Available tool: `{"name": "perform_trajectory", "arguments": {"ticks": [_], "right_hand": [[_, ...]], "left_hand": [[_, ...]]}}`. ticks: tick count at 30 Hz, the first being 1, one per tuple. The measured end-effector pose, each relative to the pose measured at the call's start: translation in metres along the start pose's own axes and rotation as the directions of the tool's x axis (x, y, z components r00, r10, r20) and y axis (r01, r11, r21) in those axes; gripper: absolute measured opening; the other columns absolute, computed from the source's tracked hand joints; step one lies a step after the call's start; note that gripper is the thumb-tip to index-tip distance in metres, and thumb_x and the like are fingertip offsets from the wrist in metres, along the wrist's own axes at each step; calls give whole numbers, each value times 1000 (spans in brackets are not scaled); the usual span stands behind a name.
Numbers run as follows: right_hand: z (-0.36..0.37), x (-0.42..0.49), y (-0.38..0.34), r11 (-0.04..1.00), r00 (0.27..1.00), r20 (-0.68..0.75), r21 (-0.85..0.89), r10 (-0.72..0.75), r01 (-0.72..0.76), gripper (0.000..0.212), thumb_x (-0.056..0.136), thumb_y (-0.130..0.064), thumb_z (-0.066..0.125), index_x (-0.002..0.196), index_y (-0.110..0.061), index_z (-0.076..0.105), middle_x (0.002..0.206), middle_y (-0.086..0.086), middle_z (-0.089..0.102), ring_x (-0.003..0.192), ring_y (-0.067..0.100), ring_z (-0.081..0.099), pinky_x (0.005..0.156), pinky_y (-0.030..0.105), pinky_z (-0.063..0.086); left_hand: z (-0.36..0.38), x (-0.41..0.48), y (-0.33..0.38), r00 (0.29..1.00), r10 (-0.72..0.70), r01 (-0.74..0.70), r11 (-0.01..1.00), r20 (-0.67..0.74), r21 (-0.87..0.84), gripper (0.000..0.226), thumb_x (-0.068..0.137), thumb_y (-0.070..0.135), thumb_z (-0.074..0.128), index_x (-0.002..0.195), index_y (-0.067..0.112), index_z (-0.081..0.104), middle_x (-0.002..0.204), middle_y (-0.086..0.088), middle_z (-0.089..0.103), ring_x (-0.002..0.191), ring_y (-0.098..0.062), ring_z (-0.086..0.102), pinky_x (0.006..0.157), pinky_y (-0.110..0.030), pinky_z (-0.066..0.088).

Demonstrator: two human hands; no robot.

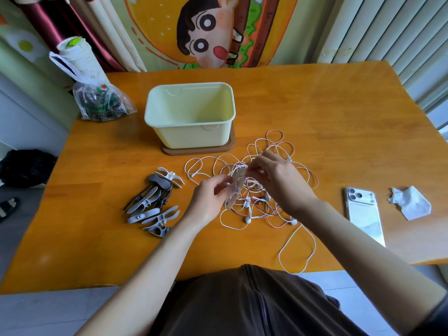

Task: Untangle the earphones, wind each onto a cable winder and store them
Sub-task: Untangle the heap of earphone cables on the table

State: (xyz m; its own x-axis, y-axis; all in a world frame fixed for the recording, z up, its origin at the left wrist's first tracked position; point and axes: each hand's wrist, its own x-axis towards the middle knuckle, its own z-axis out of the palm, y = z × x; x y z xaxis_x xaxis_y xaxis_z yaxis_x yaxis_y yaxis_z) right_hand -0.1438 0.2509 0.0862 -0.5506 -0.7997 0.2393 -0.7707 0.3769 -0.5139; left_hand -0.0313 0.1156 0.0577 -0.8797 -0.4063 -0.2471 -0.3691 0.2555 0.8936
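A tangle of white and pinkish-orange earphones (274,151) lies on the wooden table (315,105), right of centre. My left hand (208,200) holds a white cable winder (234,190) upright above the tangle. My right hand (276,178) pinches an earphone cable at the winder's top end. A pile of grey and white cable winders (155,202) lies to the left of my hands. A pale yellow box (189,115) stands open behind the tangle, and nothing shows inside it.
The box sits on a brown lid or mat (201,149). A plastic bag (101,103) lies at the back left. A white phone (363,212) and a crumpled tissue (409,202) lie to the right. One white cable loop (298,251) reaches the table's front edge.
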Motion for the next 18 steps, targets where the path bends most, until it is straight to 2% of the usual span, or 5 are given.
{"name": "perform_trajectory", "arguments": {"ticks": [3, 7, 13, 15, 18], "right_hand": [[-9, 9, 5, 1000, 998, -65, 8, 8, -7, 8, 85, -15, 67, 88, -8, 68, 89, 5, 59, 73, 21, 58, 64, 30, 47], [-11, 15, 9, 988, 989, -117, 133, 87, -71, 5, 82, -13, 70, 85, -10, 70, 84, -3, 56, 70, 10, 54, 64, 9, 39], [-4, 14, 8, 966, 972, -143, 206, 187, -155, 3, 83, -12, 70, 84, -10, 71, 78, -6, 57, 69, 0, 52, 64, 5, 38], [0, 12, 6, 941, 958, -122, 254, 259, -222, 5, 83, -14, 70, 83, -9, 70, 74, -6, 57, 64, -2, 51, 61, 5, 37], [13, 4, 2, 886, 939, -56, 353, 340, -300, 10, 88, -20, 65, 81, -12, 65, 64, -9, 55, 53, 1, 48, 53, 9, 36]], "left_hand": [[-2, -1, 2, 996, 20, -20, 1000, 81, 2, 17, 94, 17, 57, 109, 15, 65, 104, -2, 70, 99, -17, 65, 88, -32, 52], [-7, -2, 4, 991, 69, -57, 994, 118, -97, 16, 95, 13, 54, 108, 19, 62, 107, -2, 69, 102, -13, 64, 90, -25, 52], [-10, -4, 10, 981, 120, -88, 975, 151, -203, 18, 93, 18, 56, 109, 22, 62, 108, 1, 69, 103, -11, 65, 90, -24, 52], [-9, -6, 16, 983, 143, -102, 945, 112, -311, 18, 89, 23, 58, 106, 24, 63, 106, 3, 70, 103, -10, 65, 90, -23, 51], [-8, -4, 21, 993, 116, -113, 899, -20, -422, 15, 92, 17, 55, 103, 20, 65, 95, 7, 71, 91, -6, 66, 82, -19, 51]]}}
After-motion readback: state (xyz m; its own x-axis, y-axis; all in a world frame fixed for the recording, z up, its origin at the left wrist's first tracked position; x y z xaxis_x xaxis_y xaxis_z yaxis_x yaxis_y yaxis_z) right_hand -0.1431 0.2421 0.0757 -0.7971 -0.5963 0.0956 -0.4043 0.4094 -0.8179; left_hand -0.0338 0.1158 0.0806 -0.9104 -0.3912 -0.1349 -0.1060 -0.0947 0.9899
